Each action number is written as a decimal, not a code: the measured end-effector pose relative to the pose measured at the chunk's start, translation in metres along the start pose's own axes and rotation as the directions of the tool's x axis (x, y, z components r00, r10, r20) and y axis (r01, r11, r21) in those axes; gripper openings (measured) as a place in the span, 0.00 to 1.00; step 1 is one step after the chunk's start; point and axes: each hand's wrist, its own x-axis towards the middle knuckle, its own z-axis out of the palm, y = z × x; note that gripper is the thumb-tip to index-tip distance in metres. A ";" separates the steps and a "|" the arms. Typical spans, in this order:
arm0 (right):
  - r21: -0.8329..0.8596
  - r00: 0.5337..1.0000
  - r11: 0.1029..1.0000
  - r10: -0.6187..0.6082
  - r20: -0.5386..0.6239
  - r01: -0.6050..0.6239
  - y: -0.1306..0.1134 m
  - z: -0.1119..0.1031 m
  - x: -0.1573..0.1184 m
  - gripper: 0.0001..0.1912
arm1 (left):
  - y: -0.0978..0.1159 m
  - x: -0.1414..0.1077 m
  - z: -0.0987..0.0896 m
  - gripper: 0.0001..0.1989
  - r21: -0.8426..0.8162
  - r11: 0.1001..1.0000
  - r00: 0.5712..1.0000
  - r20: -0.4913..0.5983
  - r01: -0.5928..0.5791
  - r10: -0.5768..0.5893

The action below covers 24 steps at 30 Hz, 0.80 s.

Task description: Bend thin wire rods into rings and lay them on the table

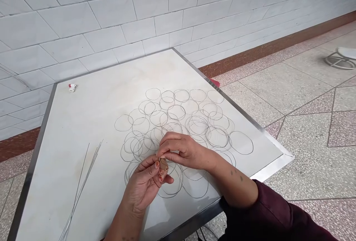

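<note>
1. Brown, a small piece [163,164] is pinched in the left hand [147,181], over the table [94,118] toward its near edge; the right hand [185,152] grips at its top with bent fingers.
2. Thin wire rings [185,112] overlap around the hands, reaching the right edge.
3. Straight wires [81,189] lie toward the left edge.
4. Red-and-white bits [72,87] sit near the far left corner.

No readable text or labels

Open white tabletop [97,114] left of the overlapping wire rings [194,122], bar straight wires [83,189] near its left edge.
</note>
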 end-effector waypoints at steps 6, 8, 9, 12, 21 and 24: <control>-0.014 1.000 1.000 -0.010 -0.002 0.010 0.002 0.000 -0.001 0.09 | 0.001 -0.001 0.003 0.06 -0.021 1.000 1.000 0.006 0.005 -0.005; -0.022 1.000 1.000 0.003 0.007 -0.003 0.004 0.000 -0.003 0.10 | 0.000 -0.001 0.004 0.06 -0.034 0.999 1.000 0.000 0.005 -0.005; -0.026 1.000 1.000 0.006 0.015 -0.005 0.004 0.000 -0.003 0.10 | -0.001 -0.001 0.005 0.06 -0.044 0.999 1.000 -0.008 0.003 -0.004; -0.034 0.999 0.999 -0.013 0.041 0.015 0.007 0.000 -0.005 0.11 | -0.004 -0.001 0.007 0.07 -0.079 0.997 0.999 -0.036 -0.013 0.010; -0.014 0.995 0.998 -0.054 0.087 0.055 0.007 0.000 -0.007 0.10 | -0.014 -0.002 0.011 0.06 -0.116 0.993 1.000 -0.002 -0.024 0.024; 0.111 0.997 0.994 0.007 0.079 -0.016 0.007 0.000 -0.006 0.08 | -0.015 -0.002 0.010 0.07 -0.130 0.991 0.999 0.009 -0.029 0.031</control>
